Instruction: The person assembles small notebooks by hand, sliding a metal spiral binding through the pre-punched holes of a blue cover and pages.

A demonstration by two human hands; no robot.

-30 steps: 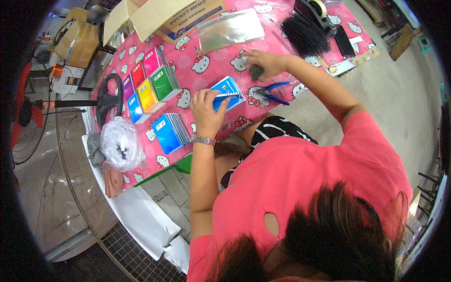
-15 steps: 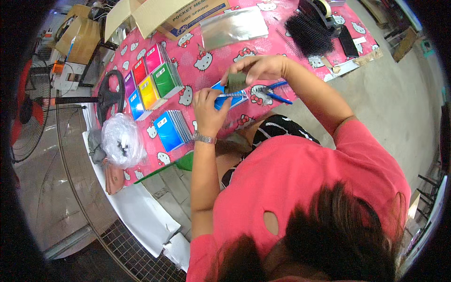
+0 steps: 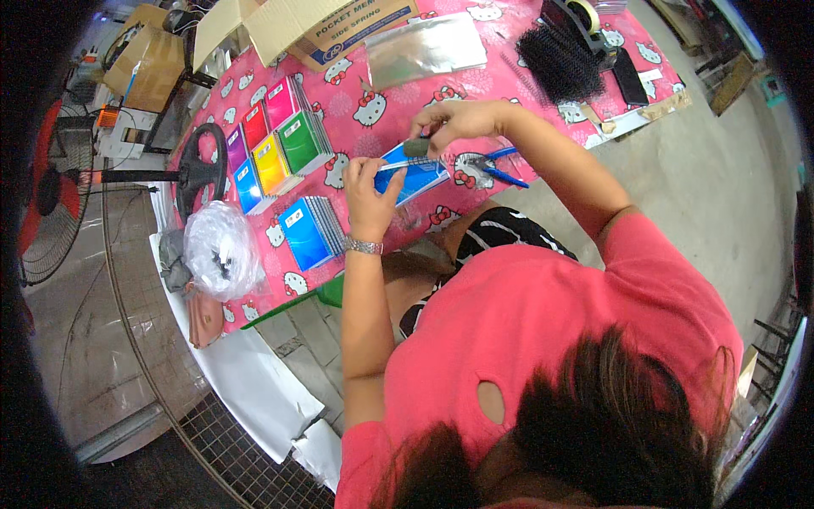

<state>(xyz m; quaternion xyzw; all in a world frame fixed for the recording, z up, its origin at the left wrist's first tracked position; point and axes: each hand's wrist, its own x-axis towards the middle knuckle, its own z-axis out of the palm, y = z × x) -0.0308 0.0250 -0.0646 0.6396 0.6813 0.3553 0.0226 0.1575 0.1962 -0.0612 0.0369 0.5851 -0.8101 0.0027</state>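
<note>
A blue notebook [image 3: 424,180] lies at the table's near edge, a spiral coil running along its far edge. My left hand [image 3: 370,188] grips its left end, thumb on the cover and fingers over the far side. My right hand [image 3: 465,124] is bent over the far edge, pinching a small dark olive-green piece [image 3: 415,148] against the coil; its exact kind is unclear. Just right of the notebook lie pliers [image 3: 506,172] with blue handles. A stack of blue spiral notebooks [image 3: 310,232] rests left of my left wrist.
Stacks of notebooks in several colours [image 3: 273,163] stand at the left, near a black fan guard-like ring [image 3: 200,170] and a plastic bag [image 3: 222,254]. Clear plastic sleeves [image 3: 426,51], a carton [image 3: 360,30], black coils [image 3: 557,64] and a phone [image 3: 628,78] lie farther back.
The olive-green piece has tipped from upright to lower along the coil, with my right hand shifting slightly. More of the blue cover shows, and my left hand has moved slightly left.
</note>
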